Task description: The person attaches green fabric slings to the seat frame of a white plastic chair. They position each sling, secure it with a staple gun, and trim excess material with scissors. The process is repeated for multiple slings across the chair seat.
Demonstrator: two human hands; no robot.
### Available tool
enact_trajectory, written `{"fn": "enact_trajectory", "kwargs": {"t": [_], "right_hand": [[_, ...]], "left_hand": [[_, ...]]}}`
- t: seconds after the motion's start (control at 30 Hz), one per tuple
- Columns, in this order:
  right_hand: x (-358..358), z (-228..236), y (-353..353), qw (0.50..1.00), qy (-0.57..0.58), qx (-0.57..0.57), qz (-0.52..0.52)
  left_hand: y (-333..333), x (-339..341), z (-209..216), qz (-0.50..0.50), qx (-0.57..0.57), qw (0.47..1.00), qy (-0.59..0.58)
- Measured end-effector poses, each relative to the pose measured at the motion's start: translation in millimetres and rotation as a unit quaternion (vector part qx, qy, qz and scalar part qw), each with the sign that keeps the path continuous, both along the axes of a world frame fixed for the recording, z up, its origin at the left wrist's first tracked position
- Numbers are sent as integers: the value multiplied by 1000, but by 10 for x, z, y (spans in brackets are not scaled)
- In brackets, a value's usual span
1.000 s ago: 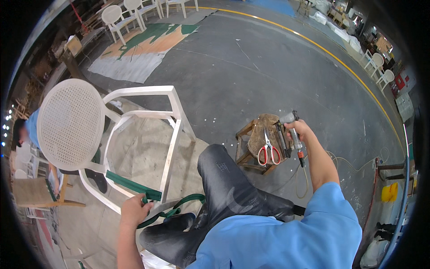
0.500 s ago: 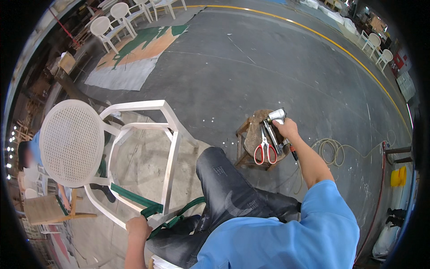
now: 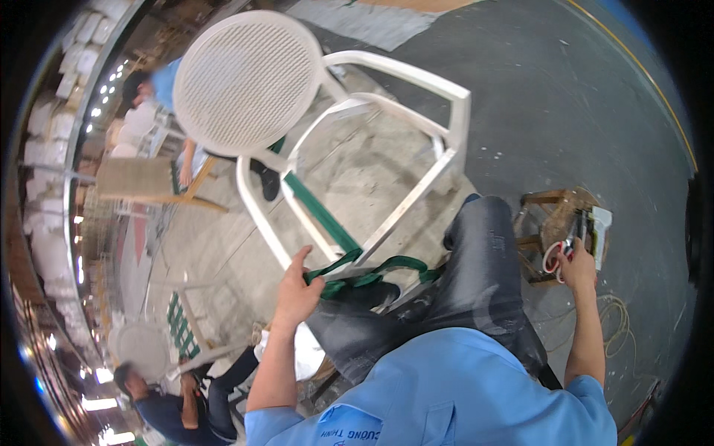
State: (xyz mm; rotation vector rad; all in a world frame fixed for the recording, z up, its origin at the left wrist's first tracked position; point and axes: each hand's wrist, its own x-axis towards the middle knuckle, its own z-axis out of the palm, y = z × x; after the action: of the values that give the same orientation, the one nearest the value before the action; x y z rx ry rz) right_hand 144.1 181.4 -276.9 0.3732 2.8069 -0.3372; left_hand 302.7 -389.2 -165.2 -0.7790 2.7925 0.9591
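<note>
In front of me on the left stands a white chair frame (image 3: 413, 204) with a round woven back (image 3: 249, 82) and an open seat. One green webbing strap (image 3: 321, 213) runs along a side of the seat, and its loose length loops toward my leg. My left hand (image 3: 296, 296) has that strap between thumb and index finger at the frame's near corner. On my right, a pair of scissors (image 3: 551, 257) with red and white handles lies on a wooden stool (image 3: 552, 198). My right hand (image 3: 580, 266) grips the scissors' handles. Beside it lies a silver and white staple gun (image 3: 602, 220).
A coiled air hose (image 3: 616, 321) lies on the floor at right. At far left one person works by a brown-backed chair (image 3: 137, 178). Another person (image 3: 182, 412) sits at lower left near a chair with green webbing (image 3: 181, 325).
My right hand has let go of the staple gun and moved to the scissors. My left hand has loosened its fingers somewhat around the strap. The view has swung left.
</note>
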Motion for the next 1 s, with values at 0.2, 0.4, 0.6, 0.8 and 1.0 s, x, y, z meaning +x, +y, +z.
{"fn": "enact_trajectory", "kwargs": {"t": [0.2,0.4,0.6,0.8,1.0], "right_hand": [[-73,-332,81,1000,-5,17,-8],[-153,-405,338,930,-29,-334,-153],[-136,468,-455,834,33,-550,14],[-547,867,-1981,818,92,-254,508],[-921,220,-3274,695,34,-119,709]], "left_hand": [[414,178,273,-23,-58,996,-64],[169,270,224,3,170,982,-88],[-27,450,132,76,339,936,-61],[-267,-188,220,154,413,890,117],[-623,-431,-13,147,352,911,158]]}}
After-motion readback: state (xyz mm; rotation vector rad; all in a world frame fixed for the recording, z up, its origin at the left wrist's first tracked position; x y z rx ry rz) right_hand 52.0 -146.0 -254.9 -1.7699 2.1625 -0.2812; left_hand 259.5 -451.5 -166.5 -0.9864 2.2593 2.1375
